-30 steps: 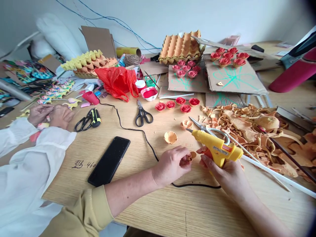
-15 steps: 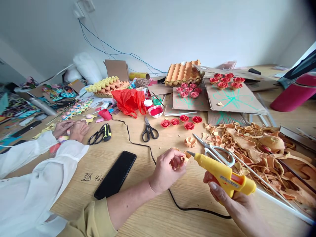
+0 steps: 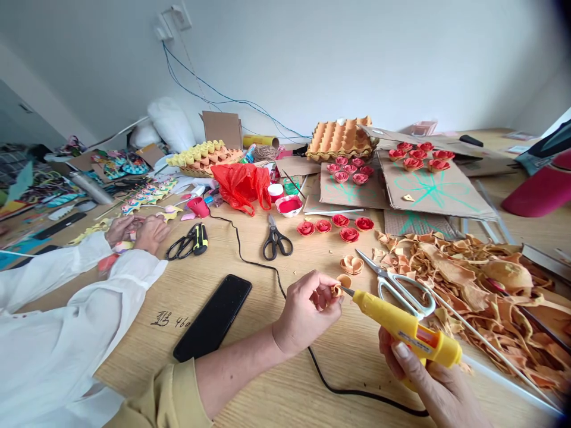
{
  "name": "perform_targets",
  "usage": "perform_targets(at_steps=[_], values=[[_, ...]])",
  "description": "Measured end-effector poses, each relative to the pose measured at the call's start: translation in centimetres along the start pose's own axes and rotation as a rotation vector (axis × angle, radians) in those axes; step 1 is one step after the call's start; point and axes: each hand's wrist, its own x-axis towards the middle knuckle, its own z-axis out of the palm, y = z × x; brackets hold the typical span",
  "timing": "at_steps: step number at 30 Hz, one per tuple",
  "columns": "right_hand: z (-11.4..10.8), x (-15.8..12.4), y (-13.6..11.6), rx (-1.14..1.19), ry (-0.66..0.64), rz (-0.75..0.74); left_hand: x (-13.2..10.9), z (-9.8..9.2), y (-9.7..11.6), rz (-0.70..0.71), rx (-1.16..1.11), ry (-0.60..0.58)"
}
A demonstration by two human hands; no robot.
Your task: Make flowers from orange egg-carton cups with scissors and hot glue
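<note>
Curled orange piece (image 3: 336,290): held in the left hand (image 3: 307,309) above the desk (image 3: 267,386); call it the dial's centre, with twelve towards the wall (image 3: 357,71).
Left hand: pinched close, thumb and fingers gathered round the piece; some fingertips are hidden from me.
Right hand (image 3: 428,374): at four o'clock, wrapped round the handle of a yellow glue gun (image 3: 401,324); whether a finger presses the trigger, I cannot tell.
Nozzle (image 3: 348,292): points in from three o'clock, right at the piece; touching or just short, I can't make out.
Gluing well: I'd hold the pinch steady, favour a thin bead over a blob, and keep the fingertips clear of the hot tip.
Black cord (image 3: 357,391): passes behind the left wrist; some slack would help the aim.
Wood-grained top: phone (image 3: 214,318) near nine, black-handled scissors (image 3: 277,242) at ten, white-handled scissors (image 3: 404,291) between two and three, heaped orange scraps (image 3: 464,270) beyond them.
Red flowers (image 3: 349,235): five around twelve, more on cardboard (image 3: 428,189) towards one.
Room: pale wall, blue wires (image 3: 214,95) trailing down it; at ten, a co-worker's hands (image 3: 151,233) in white sleeves are busy with small colourful pieces.
</note>
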Motion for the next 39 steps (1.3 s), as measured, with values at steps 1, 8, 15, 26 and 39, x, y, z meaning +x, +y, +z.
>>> perform_targets(at_steps=[1, 8, 15, 26, 39], values=[[0.0, 0.0, 0.1, -0.016, -0.003, -0.003, 0.0, 0.0, 0.0, 0.004, -0.002, -0.002], [-0.4, 0.2, 0.7, -0.121, -0.019, -0.026, 0.0, 0.1, 0.0, 0.006, -0.015, -0.018], [-0.6, 0.4, 0.6, -0.201, 0.002, -0.072, 0.0, 0.0, -0.2, 0.016, -0.004, -0.044], [-0.6, 0.3, 0.2, -0.479, 0.137, -0.369, 0.3, -0.5, -0.4, 0.127, 0.075, -0.081], [0.0, 0.6, -2.0, -0.562, 0.123, -0.537, 0.6, -0.6, -0.4, 0.164, 0.094, -0.094]])
